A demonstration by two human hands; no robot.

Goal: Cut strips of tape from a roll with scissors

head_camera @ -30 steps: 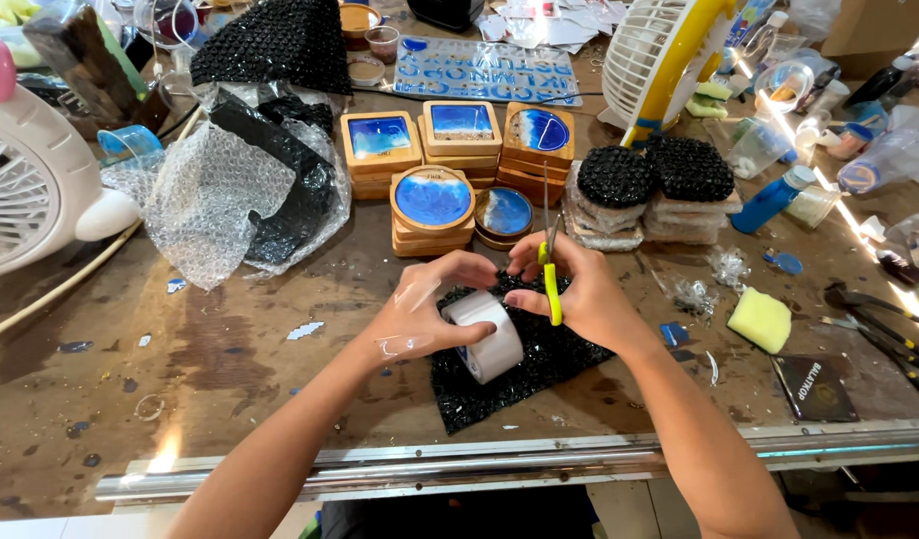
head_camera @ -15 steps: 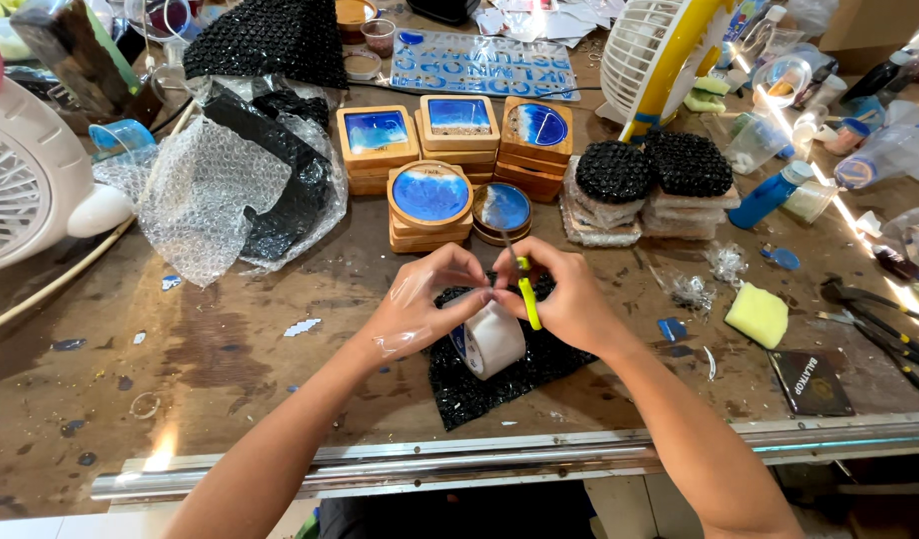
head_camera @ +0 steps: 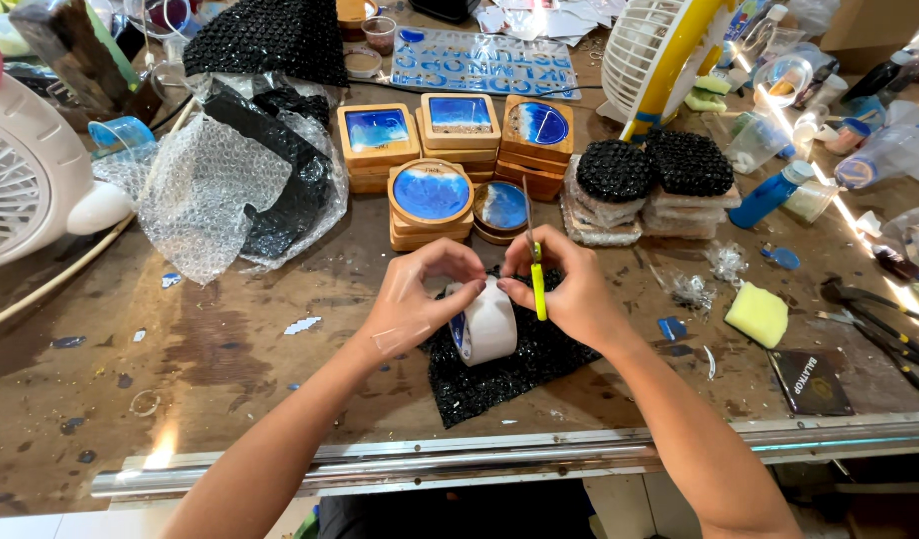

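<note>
My left hand (head_camera: 416,297) holds a roll of clear tape (head_camera: 487,321) upright on its edge, fingers curled over the top. My right hand (head_camera: 571,295) touches the roll from the right and grips a small yellow-handled cutter (head_camera: 537,277) with its blade pointing up. Both hands hover over a piece of black bubble wrap (head_camera: 499,371) lying on the wooden worktable (head_camera: 230,369). Just beyond the hands stand stacks of wooden coasters with blue resin tops (head_camera: 432,195).
Crumpled clear and black bubble wrap (head_camera: 230,190) lies to the left, a white fan (head_camera: 20,180) at the far left edge. Wrapped black bundles (head_camera: 651,170), a yellow fan (head_camera: 669,55), a yellow sponge (head_camera: 758,314), bottles and pliers (head_camera: 879,324) crowd the right. A metal rail (head_camera: 479,454) borders the front.
The tape roll has been tipped from lying flatter to standing on edge between both hands. The yellow cutter shifted slightly left with the right hand.
</note>
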